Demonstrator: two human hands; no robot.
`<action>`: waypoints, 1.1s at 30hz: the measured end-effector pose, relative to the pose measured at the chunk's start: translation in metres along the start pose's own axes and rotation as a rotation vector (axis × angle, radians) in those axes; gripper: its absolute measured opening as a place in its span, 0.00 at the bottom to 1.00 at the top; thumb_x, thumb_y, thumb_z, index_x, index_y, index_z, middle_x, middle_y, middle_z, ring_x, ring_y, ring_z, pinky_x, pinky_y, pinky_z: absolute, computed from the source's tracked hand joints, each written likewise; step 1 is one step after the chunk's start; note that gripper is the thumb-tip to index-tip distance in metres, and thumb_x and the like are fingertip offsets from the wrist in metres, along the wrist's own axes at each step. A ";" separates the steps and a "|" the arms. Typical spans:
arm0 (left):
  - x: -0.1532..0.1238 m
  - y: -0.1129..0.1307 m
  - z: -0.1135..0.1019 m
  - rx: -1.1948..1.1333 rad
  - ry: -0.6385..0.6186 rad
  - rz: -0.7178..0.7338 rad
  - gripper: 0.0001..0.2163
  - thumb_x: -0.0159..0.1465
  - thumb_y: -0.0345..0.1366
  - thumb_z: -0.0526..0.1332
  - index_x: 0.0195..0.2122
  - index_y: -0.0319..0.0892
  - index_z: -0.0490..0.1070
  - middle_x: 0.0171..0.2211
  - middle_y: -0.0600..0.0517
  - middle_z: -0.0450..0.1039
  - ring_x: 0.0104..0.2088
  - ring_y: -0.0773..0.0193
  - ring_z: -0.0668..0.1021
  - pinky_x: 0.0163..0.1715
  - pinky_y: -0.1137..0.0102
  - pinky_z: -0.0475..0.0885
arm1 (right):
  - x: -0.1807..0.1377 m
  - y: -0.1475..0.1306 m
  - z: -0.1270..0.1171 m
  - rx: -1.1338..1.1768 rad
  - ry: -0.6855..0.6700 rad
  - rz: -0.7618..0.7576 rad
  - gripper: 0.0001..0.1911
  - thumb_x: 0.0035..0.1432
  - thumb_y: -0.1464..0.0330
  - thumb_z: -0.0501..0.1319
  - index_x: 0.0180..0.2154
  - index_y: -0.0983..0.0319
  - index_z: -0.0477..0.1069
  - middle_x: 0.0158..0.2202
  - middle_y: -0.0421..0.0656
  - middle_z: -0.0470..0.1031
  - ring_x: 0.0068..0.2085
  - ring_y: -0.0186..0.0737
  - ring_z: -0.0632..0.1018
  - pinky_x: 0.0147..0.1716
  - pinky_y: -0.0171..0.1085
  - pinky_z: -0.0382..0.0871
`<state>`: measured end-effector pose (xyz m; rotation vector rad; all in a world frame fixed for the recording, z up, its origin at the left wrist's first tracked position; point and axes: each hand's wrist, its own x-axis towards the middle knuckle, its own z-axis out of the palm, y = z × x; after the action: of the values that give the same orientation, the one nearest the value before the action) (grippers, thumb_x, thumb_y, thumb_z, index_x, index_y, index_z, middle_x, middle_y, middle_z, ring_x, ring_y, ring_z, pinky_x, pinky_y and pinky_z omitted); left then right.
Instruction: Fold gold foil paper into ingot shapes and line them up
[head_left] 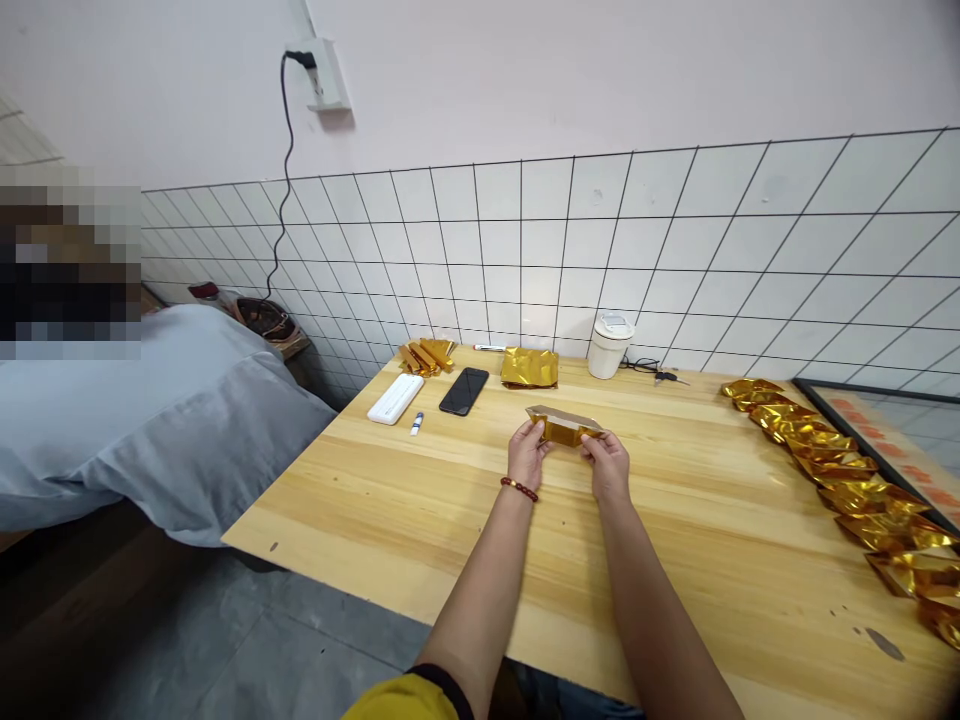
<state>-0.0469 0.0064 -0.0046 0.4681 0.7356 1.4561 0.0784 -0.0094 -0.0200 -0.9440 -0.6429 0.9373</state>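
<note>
The folded gold foil piece [564, 425] is at mid-table, spanning the gap between both hands. The left hand [527, 452] pinches its left end and the right hand [606, 465] its right end, each grip clenched on the foil by the fingertips. Whether it touches the wooden table [450, 520] is unclear. Farther off lie a stack of gold sheets [529, 367], a black phone [463, 390], a white power bank [395, 398] and a white cup [609, 346]. A row of folded gold pieces [847, 480] runs along the right. The far wall is tiled [525, 260], and a person in grey-blue [150, 420] is on the left.
</note>
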 end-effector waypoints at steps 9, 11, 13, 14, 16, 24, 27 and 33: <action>0.003 0.005 -0.002 0.041 -0.006 0.061 0.14 0.41 0.37 0.77 0.27 0.38 0.76 0.26 0.52 0.77 0.26 0.70 0.75 0.28 0.74 0.67 | 0.003 0.002 -0.004 -0.052 -0.010 0.023 0.13 0.41 0.62 0.70 0.30 0.60 0.73 0.22 0.36 0.72 0.22 0.31 0.68 0.24 0.33 0.62; 0.004 0.005 -0.002 0.036 -0.009 0.056 0.15 0.41 0.37 0.77 0.26 0.38 0.76 0.26 0.52 0.77 0.27 0.69 0.75 0.30 0.73 0.68 | 0.003 0.002 -0.005 -0.057 -0.011 0.027 0.13 0.42 0.60 0.69 0.29 0.60 0.72 0.22 0.36 0.71 0.22 0.32 0.68 0.24 0.33 0.62; 0.005 0.005 -0.002 0.034 -0.009 0.052 0.15 0.40 0.37 0.77 0.26 0.37 0.75 0.26 0.52 0.76 0.27 0.69 0.75 0.30 0.73 0.68 | 0.004 0.002 -0.005 -0.061 -0.007 0.031 0.14 0.42 0.59 0.70 0.28 0.60 0.72 0.22 0.36 0.72 0.22 0.32 0.67 0.24 0.33 0.62; 0.005 0.005 -0.001 0.033 -0.009 0.051 0.15 0.40 0.37 0.77 0.25 0.37 0.75 0.25 0.52 0.76 0.27 0.69 0.75 0.30 0.73 0.68 | 0.004 0.002 -0.004 -0.061 -0.007 0.034 0.14 0.42 0.59 0.70 0.28 0.60 0.72 0.23 0.36 0.72 0.22 0.31 0.67 0.24 0.33 0.62; 0.005 0.005 -0.001 0.027 -0.008 0.052 0.15 0.40 0.37 0.77 0.25 0.37 0.75 0.25 0.52 0.76 0.27 0.69 0.75 0.31 0.72 0.68 | 0.003 0.001 -0.004 -0.062 -0.017 0.044 0.15 0.40 0.59 0.71 0.28 0.60 0.72 0.23 0.36 0.73 0.21 0.31 0.67 0.23 0.33 0.61; 0.004 0.009 0.000 -0.010 0.002 0.062 0.15 0.41 0.35 0.75 0.28 0.39 0.75 0.28 0.52 0.77 0.30 0.67 0.76 0.33 0.71 0.68 | 0.000 -0.007 -0.003 -0.072 -0.067 0.072 0.19 0.36 0.59 0.74 0.29 0.60 0.72 0.24 0.37 0.75 0.21 0.31 0.67 0.22 0.33 0.62; 0.003 0.011 0.000 -0.014 -0.002 0.065 0.14 0.40 0.33 0.74 0.28 0.40 0.75 0.28 0.53 0.77 0.29 0.68 0.76 0.33 0.72 0.69 | 0.000 -0.008 -0.003 -0.065 -0.063 0.075 0.21 0.35 0.60 0.75 0.31 0.59 0.72 0.22 0.35 0.73 0.20 0.31 0.67 0.22 0.33 0.63; 0.002 0.012 -0.001 -0.004 -0.001 0.055 0.11 0.40 0.31 0.72 0.23 0.40 0.71 0.24 0.55 0.74 0.27 0.69 0.74 0.30 0.73 0.67 | 0.001 -0.007 -0.004 -0.064 -0.068 0.080 0.22 0.34 0.60 0.74 0.33 0.59 0.71 0.20 0.33 0.71 0.19 0.31 0.67 0.21 0.33 0.62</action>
<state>-0.0559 0.0093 0.0029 0.4894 0.7238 1.5084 0.0845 -0.0119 -0.0157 -1.0042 -0.7000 1.0281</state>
